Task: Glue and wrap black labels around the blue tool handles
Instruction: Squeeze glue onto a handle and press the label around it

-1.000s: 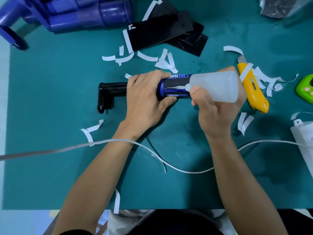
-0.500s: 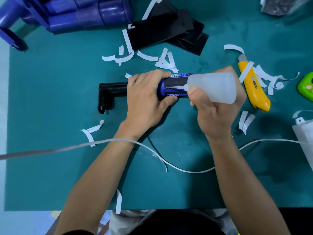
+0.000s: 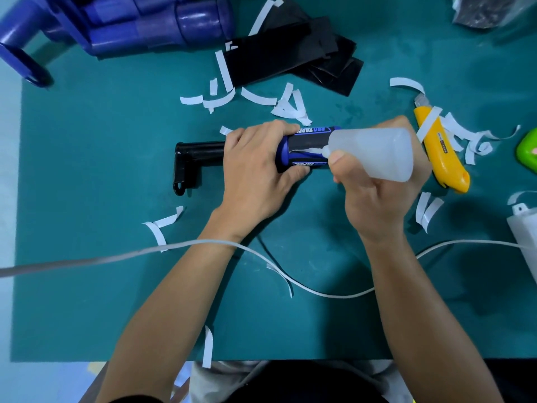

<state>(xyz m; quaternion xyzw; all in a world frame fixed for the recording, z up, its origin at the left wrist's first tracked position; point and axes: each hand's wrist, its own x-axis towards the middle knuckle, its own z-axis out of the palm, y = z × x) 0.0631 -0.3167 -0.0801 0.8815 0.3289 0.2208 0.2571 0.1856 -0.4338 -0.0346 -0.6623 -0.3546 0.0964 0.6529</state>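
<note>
1. Left hand (image 3: 255, 167) grips the blue tool handle (image 3: 305, 149), pinned flat mid-table (image 3: 87, 286).
2. Right hand (image 3: 377, 193) squeezes the glue bottle (image 3: 374, 154), nozzle on the handle, so gluing's underway.
3. Next I'd guess: grab a black label (image 3: 276, 59) from the stack behind and wrap it.

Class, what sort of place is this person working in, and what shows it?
Probably a small assembly workbench: a green cutting mat, a yellow utility knife, stacked black labels and a pile of blue tool handles.

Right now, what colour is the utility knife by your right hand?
The utility knife is yellow; head view.
</note>
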